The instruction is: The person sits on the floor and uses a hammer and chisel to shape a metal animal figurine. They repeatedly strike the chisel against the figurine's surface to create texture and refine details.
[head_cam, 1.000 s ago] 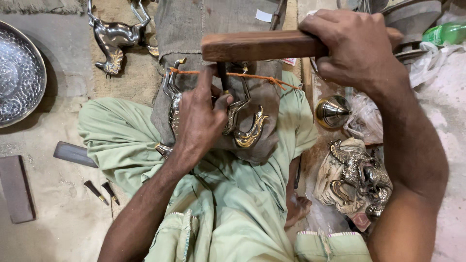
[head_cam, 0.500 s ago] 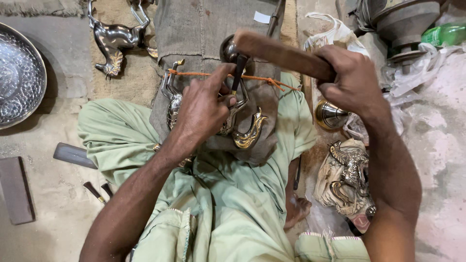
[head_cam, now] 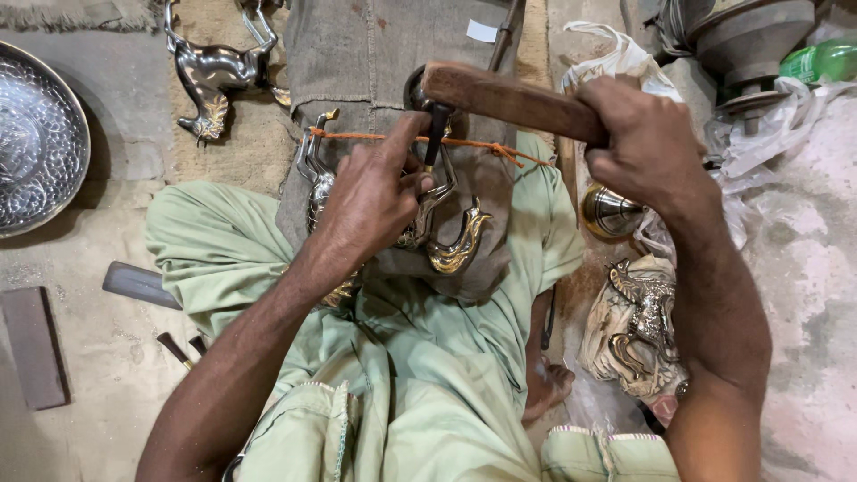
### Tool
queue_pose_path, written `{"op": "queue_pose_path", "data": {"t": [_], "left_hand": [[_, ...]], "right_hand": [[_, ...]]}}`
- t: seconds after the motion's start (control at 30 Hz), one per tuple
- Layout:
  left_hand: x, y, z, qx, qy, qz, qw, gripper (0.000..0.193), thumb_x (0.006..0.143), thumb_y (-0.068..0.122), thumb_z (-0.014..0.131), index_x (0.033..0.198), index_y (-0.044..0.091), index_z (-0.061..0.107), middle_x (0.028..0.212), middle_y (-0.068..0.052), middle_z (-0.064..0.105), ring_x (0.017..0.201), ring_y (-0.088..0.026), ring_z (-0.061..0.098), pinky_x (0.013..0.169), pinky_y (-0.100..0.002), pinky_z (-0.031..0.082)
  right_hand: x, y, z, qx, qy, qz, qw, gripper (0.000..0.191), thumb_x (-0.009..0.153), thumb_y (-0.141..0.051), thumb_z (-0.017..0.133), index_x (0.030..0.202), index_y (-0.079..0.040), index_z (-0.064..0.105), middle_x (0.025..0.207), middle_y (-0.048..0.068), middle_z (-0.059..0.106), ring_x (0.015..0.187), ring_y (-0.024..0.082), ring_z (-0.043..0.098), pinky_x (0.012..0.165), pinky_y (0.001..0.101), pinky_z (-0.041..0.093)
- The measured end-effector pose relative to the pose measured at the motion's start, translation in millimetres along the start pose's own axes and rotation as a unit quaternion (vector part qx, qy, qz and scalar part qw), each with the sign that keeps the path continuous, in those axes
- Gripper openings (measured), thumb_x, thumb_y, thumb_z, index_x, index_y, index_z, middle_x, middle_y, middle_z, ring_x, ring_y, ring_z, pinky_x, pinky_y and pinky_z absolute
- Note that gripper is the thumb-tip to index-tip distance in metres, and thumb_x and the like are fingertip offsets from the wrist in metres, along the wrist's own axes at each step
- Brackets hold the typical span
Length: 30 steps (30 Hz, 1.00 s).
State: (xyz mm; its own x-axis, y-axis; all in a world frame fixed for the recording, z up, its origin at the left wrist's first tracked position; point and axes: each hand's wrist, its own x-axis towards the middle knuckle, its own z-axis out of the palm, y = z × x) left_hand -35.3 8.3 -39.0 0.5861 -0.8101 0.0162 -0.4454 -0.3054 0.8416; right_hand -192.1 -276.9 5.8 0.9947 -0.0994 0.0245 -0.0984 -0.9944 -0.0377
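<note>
The left hand (head_cam: 370, 201) rests on a burlap-wrapped block (head_cam: 393, 107) that stands between the person's knees, its fingers pinched around a thin dark punch (head_cam: 436, 134) held nearly upright, tip down on a curved brass and silver figure (head_cam: 446, 236) lying against the cloth. An orange string (head_cam: 482, 147) runs across the burlap just above that figure and seems to bind it in place. The right hand (head_cam: 638, 143) is clenched around the wooden handle of a hammer (head_cam: 509, 98), which lies almost level across the view, with its dark metal head at the far left end, right above the top of the punch; whether the two touch I cannot tell. The person sits on the floor in pale green clothes (head_cam: 402, 375), a bare foot (head_cam: 544, 384) showing by the right knee. To the left lie a large embossed metal plate (head_cam: 36, 143), a flat dark stone (head_cam: 36, 344) and a small blade (head_cam: 134, 284). Above the block, on sacking, lies a polished silver animal figure (head_cam: 214, 76). To the right, near the hammer hand, sits a small round brass piece (head_cam: 611, 212), and below it more cast figures rest in a crumpled cloth bundle (head_cam: 638, 326). A green plastic bottle (head_cam: 821, 58) lies in the far corner.
</note>
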Motion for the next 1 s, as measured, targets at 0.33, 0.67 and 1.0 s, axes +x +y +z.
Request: {"op": "queue_pose_path", "data": {"t": [0.33, 0.67, 1.0], "left_hand": [[-2.0, 1.6, 1.5, -0.016, 0.008, -0.015, 1.000, 0.051, 0.092, 0.008, 0.074, 0.135, 0.011, 0.047, 0.084, -0.015, 0.076, 0.076, -0.034, 0.077, 0.064, -0.051, 0.057], [-1.0, 7.0, -1.6, -0.035, 0.004, -0.030, 0.999, 0.051, 0.087, 0.007, 0.076, 0.133, 0.014, 0.054, 0.086, -0.015, 0.077, 0.083, -0.034, 0.077, 0.070, -0.050, 0.058], [-18.1, 13.4, -41.9, -0.172, 0.003, -0.118, 0.978, 0.052, 0.091, 0.009, 0.072, 0.139, 0.017, 0.051, 0.112, -0.013, 0.079, 0.090, -0.022, 0.082, 0.070, -0.037, 0.065]], "right_hand": [[12.9, -7.7, -27.4, 0.014, 0.006, -0.008, 1.000, 0.044, 0.079, 0.004, 0.073, 0.122, -0.003, 0.066, 0.095, 0.013, 0.071, 0.077, 0.026, 0.070, 0.073, 0.0407, 0.057], [-8.6, -3.1, -11.7, 0.132, -0.046, 0.093, 0.986, 0.039, 0.077, -0.003, 0.068, 0.116, -0.001, 0.059, 0.089, 0.014, 0.064, 0.075, 0.029, 0.066, 0.069, 0.0421, 0.055], [-66.2, -14.5, 38.3, 0.280, -0.048, 0.218, 0.934, 0.062, 0.083, -0.034, 0.084, 0.126, -0.001, 0.055, 0.091, 0.011, 0.067, 0.077, 0.024, 0.067, 0.070, 0.0396, 0.055]]}}
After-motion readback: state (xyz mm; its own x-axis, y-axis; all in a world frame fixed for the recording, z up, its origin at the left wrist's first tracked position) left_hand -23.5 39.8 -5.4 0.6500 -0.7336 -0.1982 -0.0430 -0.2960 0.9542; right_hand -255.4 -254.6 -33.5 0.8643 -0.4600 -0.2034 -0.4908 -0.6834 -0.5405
